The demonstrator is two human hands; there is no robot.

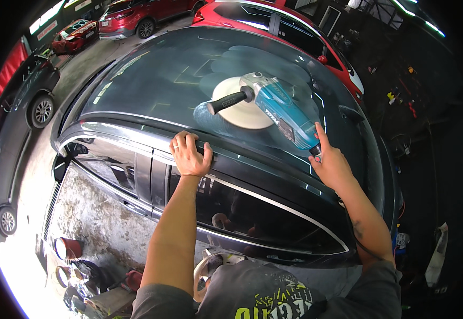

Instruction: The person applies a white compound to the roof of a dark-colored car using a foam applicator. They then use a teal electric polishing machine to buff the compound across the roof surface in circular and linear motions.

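Observation:
A teal and grey polisher [284,114] lies over the dark car roof [162,74], its round cream pad [244,121] against the surface. My right hand [331,162] grips the rear end of the polisher's body, the index finger stretched along it. Nobody holds the black side handle [228,102], which points left. My left hand [191,155] rests on the near roof edge [242,166], thumb spread and fingers bent over the rail, holding no tool. Pale, hazy smears [252,58] show on the roof beyond the pad.
Below the roof edge are the car's dark side windows [252,210]. A dark cord [367,247] runs by my right forearm. A red car [295,32] stands close behind, a grey car [16,127] at the left. A reddish bucket [71,248] sits on the floor at lower left.

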